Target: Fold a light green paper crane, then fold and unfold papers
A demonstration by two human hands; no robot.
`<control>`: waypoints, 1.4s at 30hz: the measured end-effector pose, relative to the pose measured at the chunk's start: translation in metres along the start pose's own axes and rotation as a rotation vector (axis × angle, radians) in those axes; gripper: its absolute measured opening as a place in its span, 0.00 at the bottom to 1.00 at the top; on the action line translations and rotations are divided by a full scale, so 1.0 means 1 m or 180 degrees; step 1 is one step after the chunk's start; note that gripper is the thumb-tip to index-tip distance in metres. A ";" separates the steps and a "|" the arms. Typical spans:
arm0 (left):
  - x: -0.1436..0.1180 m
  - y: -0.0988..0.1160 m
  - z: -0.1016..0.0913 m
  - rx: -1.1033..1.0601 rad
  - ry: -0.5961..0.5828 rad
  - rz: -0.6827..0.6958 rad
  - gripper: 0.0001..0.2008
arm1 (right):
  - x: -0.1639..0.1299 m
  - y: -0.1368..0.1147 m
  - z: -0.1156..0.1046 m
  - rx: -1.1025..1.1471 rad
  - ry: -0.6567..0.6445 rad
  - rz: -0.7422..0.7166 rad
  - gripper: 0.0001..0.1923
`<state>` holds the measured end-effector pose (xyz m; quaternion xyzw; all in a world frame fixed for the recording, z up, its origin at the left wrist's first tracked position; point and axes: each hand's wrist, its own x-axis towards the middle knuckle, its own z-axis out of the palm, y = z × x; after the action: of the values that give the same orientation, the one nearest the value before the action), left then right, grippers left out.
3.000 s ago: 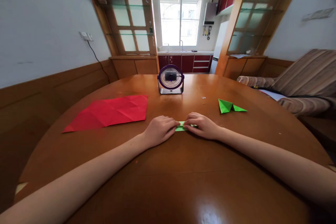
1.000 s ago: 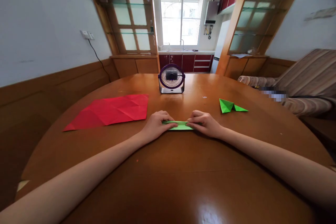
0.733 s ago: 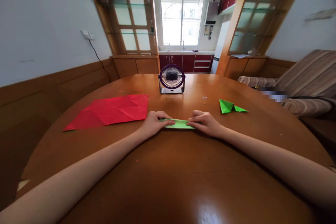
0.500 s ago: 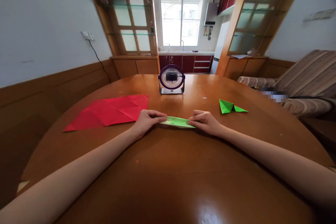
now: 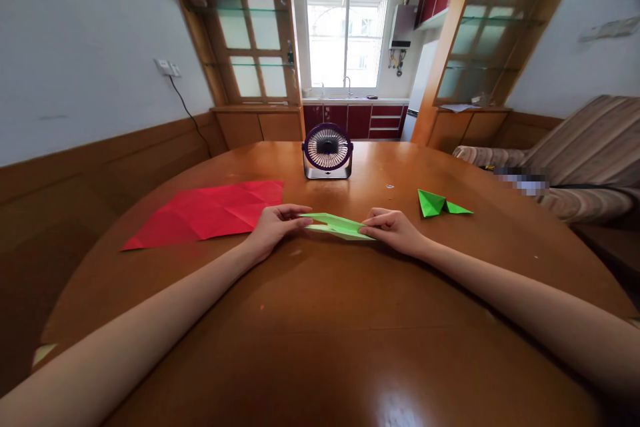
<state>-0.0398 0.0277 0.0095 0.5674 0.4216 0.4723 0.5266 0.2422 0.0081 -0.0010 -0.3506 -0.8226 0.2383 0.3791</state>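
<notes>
Though the light green paper strip (image 5: 340, 223) has long folds in it, the folding looks only partly done, and its loose left end may need more work. The strip is long and thin, gaping at the left like a mouth, over the brown wooden table (image 5: 350, 347). The right hand (image 5: 395, 232) pinches its right end. The left hand (image 5: 273, 230) has thumb and fingers around the left end; I cannot tell if they grip. Bright green folded paper (image 5: 431, 203) lies to the right, creased red paper (image 5: 220, 210) to the left, and a purple fan (image 5: 327, 149) stands on the far side.
</notes>
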 end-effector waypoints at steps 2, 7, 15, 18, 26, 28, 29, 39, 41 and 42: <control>0.000 0.000 0.001 0.0138 -0.0031 -0.0029 0.18 | 0.000 0.000 0.000 0.0020 -0.0008 -0.0014 0.16; -0.001 0.001 0.002 0.0192 -0.0021 -0.0134 0.14 | 0.000 -0.001 -0.001 0.0080 -0.0038 0.0002 0.14; 0.001 0.001 -0.005 -0.0282 -0.0335 -0.0301 0.15 | 0.001 -0.002 0.000 0.0070 0.0015 0.0023 0.14; 0.004 -0.003 -0.008 -0.0385 -0.0417 -0.0317 0.18 | 0.001 -0.001 0.000 0.0076 0.0037 0.0054 0.15; 0.002 0.002 -0.009 0.0778 -0.0468 0.0343 0.18 | -0.001 -0.001 0.002 -0.0186 0.0083 -0.0135 0.16; -0.002 0.006 -0.004 0.1514 -0.0474 0.0938 0.17 | -0.002 -0.003 0.005 -0.0420 -0.0101 -0.0366 0.17; -0.004 0.007 0.000 0.1864 -0.0508 0.1236 0.16 | -0.003 -0.005 0.006 -0.0546 -0.0212 -0.0486 0.17; -0.011 0.002 0.010 0.2932 -0.0907 0.1984 0.13 | -0.002 -0.003 0.004 -0.0404 -0.0324 -0.0301 0.15; -0.009 0.001 0.005 0.2923 -0.0843 0.1938 0.13 | -0.001 -0.001 0.003 -0.0245 -0.0342 -0.0083 0.14; -0.008 0.001 0.003 0.2934 -0.0821 0.1919 0.13 | -0.001 0.000 0.003 -0.0185 -0.0363 -0.0002 0.14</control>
<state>-0.0381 0.0191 0.0094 0.8871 0.3358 0.2957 0.1135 0.2401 0.0074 -0.0030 -0.3470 -0.8495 0.2338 0.3213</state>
